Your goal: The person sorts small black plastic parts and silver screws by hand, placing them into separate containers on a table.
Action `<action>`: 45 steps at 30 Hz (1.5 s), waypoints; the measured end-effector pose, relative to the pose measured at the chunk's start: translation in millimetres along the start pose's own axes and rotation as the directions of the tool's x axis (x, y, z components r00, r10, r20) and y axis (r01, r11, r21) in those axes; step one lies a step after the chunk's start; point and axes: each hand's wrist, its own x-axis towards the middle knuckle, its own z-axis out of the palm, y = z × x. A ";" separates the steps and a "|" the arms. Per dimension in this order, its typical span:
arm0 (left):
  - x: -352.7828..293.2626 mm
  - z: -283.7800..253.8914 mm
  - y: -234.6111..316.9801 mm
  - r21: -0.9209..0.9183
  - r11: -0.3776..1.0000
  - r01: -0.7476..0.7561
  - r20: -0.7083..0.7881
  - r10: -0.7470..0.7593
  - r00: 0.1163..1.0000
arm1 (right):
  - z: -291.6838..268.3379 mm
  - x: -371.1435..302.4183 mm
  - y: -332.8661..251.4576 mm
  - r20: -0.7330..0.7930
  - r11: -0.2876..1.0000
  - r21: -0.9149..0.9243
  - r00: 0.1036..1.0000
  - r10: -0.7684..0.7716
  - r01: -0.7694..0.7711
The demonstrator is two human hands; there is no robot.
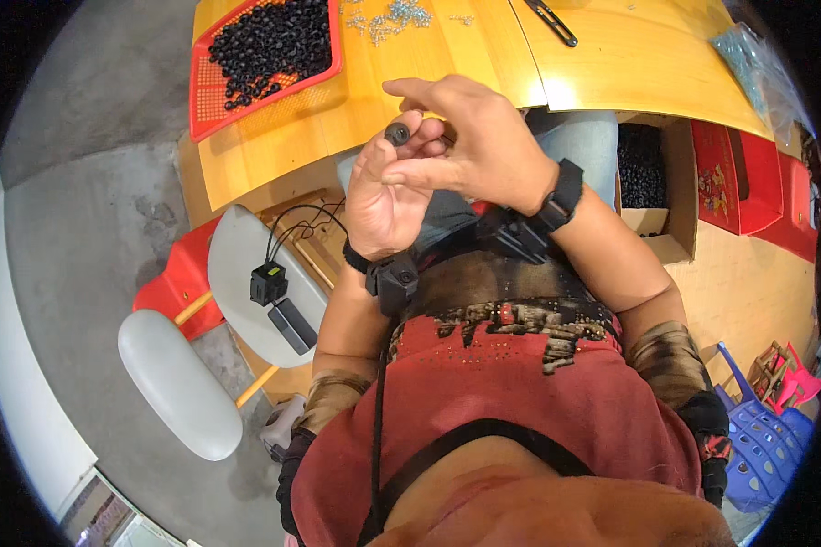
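Note:
My left hand [383, 205] is raised palm up in front of the table's near edge. Between its thumb and fingers it pinches a small round black part [397, 134] with a hole in its end. Close beside it on the right is my right hand [488, 141], its index finger and thumb stretched apart around the part. The right thumb tip lies by the left thumb; some of the right hand's other fingers are hidden behind. A red plastic basket [266, 109] on the table holds many similar black parts [274, 46].
Small metal screws [401, 16] lie scattered on the yellow table [447, 55], with a long black tool [553, 22] farther right. A plastic bag [759, 77] sits at the right corner. Below stands a cardboard box [680, 191] of black parts. Left is a grey chair [178, 383].

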 end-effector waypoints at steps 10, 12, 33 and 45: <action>13.4 6.3 7.6 -0.022 0.971 0.240 -0.089 -0.241 0.966 | -11.7 7.5 27.4 0.131 0.962 0.140 0.959 -0.252 0.234; 18.0 8.7 4.2 0.083 0.967 0.239 -0.149 -0.225 0.963 | -8.2 6.2 29.1 0.063 0.963 0.224 0.984 -0.169 0.151; 77.1 15.1 -5.2 0.007 0.944 0.330 -0.416 -0.297 0.859 | -23.8 23.3 35.9 -0.006 0.938 -0.339 0.997 -0.079 0.072; 83.9 0.3 3.7 0.248 0.880 0.405 -0.385 -0.294 0.875 | -57.7 20.0 67.5 -0.023 0.880 0.133 0.886 0.463 -0.456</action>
